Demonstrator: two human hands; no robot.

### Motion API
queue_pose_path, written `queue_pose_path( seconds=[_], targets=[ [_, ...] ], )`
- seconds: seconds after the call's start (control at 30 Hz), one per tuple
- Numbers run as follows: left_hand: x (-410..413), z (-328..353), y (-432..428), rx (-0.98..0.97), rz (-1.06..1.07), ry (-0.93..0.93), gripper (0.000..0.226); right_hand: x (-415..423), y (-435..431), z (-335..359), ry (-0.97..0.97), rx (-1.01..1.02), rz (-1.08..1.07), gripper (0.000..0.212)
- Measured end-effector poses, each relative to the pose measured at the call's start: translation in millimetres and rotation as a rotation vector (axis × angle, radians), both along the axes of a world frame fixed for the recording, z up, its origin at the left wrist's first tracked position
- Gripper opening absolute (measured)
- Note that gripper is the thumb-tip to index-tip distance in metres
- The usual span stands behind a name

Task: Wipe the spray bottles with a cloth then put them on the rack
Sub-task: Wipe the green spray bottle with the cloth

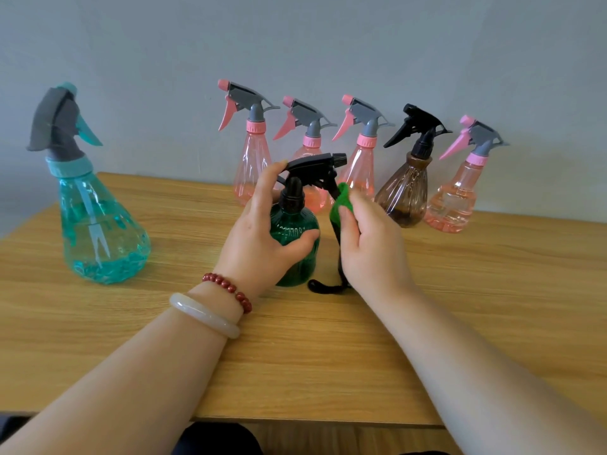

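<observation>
A dark green spray bottle (297,257) with a black trigger head stands on the wooden table (295,356) in the middle. My left hand (259,234) grips it, thumb across the body and a finger up on the head. My right hand (371,244) pinches a green cloth (343,200) with a black edge against the bottle's trigger. The cloth's black tail hangs down to the table.
A teal spray bottle (98,231) stands at the left. Along the wall stand several pink bottles (251,169) (455,201) and one brown bottle (405,195) with a black head. The table's near edge runs across the bottom. No rack is in view.
</observation>
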State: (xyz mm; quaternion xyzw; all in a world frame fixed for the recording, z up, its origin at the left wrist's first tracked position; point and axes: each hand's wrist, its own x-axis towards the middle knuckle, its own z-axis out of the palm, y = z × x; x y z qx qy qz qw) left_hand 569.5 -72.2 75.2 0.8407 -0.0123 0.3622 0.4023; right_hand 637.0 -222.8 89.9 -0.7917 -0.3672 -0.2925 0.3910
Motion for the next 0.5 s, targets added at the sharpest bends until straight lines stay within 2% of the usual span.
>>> queue_pose_path(
  seconds=[0.07, 0.13, 0.23, 0.3, 0.4, 0.5],
  targets=[
    [0, 0, -1, -0.007, 0.001, 0.007, 0.087, 6, -13, 0, 0.031, -0.102, -0.014, 0.021],
    [1, 0, -1, -0.005, -0.003, 0.013, 0.087, 7, -19, 5, -0.014, -0.079, -0.06, 0.028],
    [0, 0, -2, -0.002, 0.0, 0.009, 0.089, 2, -19, 19, -0.187, 0.103, -0.12, 0.026],
    [-1, 0, -2, -0.006, -0.008, -0.003, 0.089, -3, -13, 31, -0.295, 0.177, -0.067, 0.022],
    [-1, -1, -1, -0.01, -0.016, -0.018, 0.09, 1, 3, 45, -0.511, 0.165, -0.065, 0.014],
    [1, -1, 1, -0.002, -0.014, -0.023, 0.089, 9, 18, 41, -0.571, 0.123, -0.047, 0.012]
  ],
)
